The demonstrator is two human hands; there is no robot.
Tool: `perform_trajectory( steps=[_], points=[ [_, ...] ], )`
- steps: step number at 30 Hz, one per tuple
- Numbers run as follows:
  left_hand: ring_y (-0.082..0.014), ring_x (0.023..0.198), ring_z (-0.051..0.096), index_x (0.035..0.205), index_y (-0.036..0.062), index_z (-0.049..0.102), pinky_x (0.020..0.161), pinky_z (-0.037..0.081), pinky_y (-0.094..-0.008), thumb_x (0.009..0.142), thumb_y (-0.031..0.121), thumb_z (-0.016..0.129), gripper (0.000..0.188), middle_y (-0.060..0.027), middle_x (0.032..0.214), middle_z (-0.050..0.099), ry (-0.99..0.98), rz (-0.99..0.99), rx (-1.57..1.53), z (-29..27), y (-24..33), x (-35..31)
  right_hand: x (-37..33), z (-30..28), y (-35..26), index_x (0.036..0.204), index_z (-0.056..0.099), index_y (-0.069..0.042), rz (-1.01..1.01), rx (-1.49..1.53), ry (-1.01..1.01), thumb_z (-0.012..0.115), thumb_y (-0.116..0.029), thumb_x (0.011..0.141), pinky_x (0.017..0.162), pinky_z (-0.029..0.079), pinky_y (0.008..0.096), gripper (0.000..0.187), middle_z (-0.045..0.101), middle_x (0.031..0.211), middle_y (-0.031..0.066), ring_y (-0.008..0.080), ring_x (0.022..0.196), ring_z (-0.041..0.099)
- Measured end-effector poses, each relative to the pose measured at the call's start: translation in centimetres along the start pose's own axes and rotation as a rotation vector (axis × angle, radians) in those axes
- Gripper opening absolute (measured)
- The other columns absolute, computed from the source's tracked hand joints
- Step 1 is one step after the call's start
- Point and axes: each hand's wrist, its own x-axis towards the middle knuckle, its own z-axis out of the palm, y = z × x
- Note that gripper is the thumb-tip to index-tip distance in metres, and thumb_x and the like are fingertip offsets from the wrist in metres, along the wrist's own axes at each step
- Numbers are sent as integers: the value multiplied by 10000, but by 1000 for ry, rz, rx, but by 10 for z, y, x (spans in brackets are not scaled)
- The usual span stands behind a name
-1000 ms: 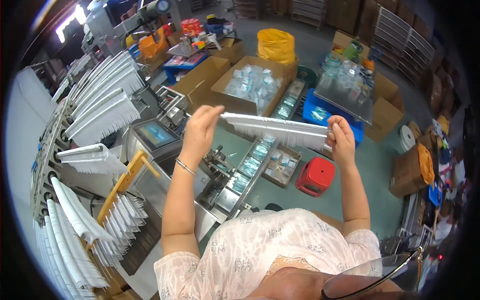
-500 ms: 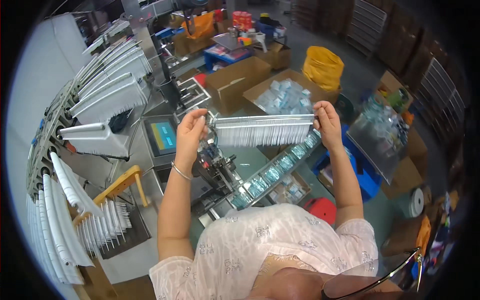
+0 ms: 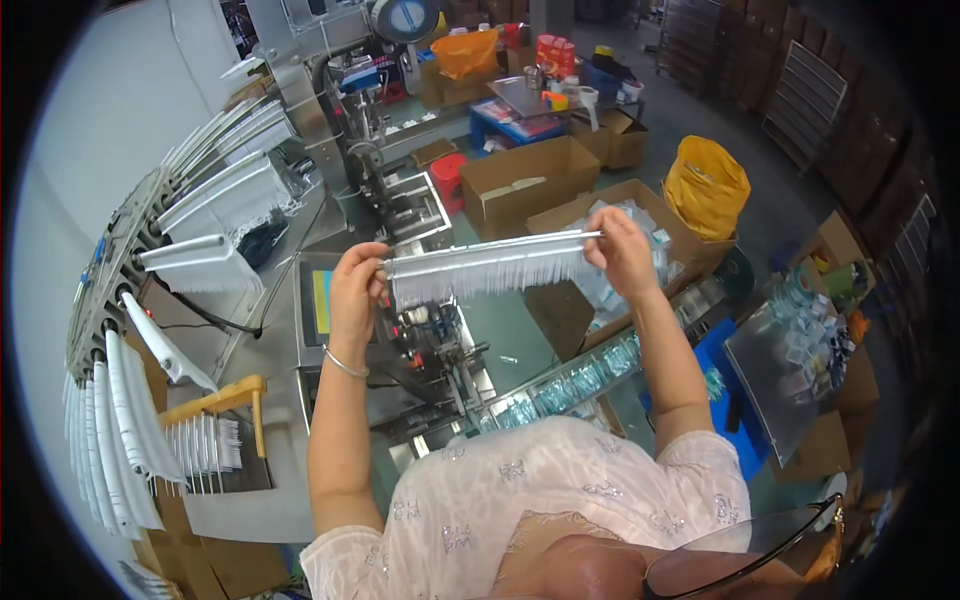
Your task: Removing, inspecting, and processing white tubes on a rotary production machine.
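Observation:
My left hand (image 3: 355, 295) pinches the left end of a thin rod hung with a dense row of narrow white strips (image 3: 490, 268). At its other end, my right hand (image 3: 622, 255) grips the rod between thumb and fingers. The rod is held out in front of me, its left end a little lower in the picture, strips hanging down. Below my left hand stands a machine with metal fittings (image 3: 440, 345), and a screen (image 3: 322, 300) is partly hidden behind that hand. Similar rods with white strips (image 3: 205, 265) fan out from a curved rack at the left.
A conveyor (image 3: 580, 380) carrying small teal packets runs diagonally below the rod. Beyond it an open carton (image 3: 570, 315) holds clear packets, beside a yellow bag (image 3: 706, 190). A yellow-handled holder (image 3: 215, 397) with more rods stands at lower left. A metal tray (image 3: 775, 400) holds small packs.
The view has shifted, so the surroundings sit farther right and lower. Both hands have moved left with the rod, whose left end has dropped slightly. Both hands keep their grip.

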Motion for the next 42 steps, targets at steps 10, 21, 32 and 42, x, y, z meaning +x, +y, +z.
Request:
perform_trajectory(
  steps=[10,21,32,42],
  points=[
    [-45,542,420,970,32,489,518,367,-194,853,99,457,138,12,679,485,9,94,-71,-3,-1,32,54,-8,20,896,465,-24,46,272,-237,403,-253,893,478,298,196,237,491,676,34,68,506,375],
    [-119,625,518,907,21,586,554,398,-241,789,53,545,129,-45,686,551,500,841,817,-26,-6,111,135,18,68,860,518,1,-51,295,-41,401,-212,892,394,308,189,246,549,634,68,80,432,412],
    [-242,681,500,1107,167,536,663,348,-355,683,-21,473,468,-58,742,556,808,1108,1355,-32,80,151,249,75,59,857,539,-28,-16,600,-82,437,-209,869,381,310,190,208,549,636,67,91,423,422],
    [-303,922,476,1149,1,413,710,330,-392,775,49,462,380,-154,1039,508,878,1100,1458,-49,9,111,274,155,51,916,542,-45,-90,220,-367,479,-282,860,423,211,193,251,365,582,-38,50,471,310]
  ],
)
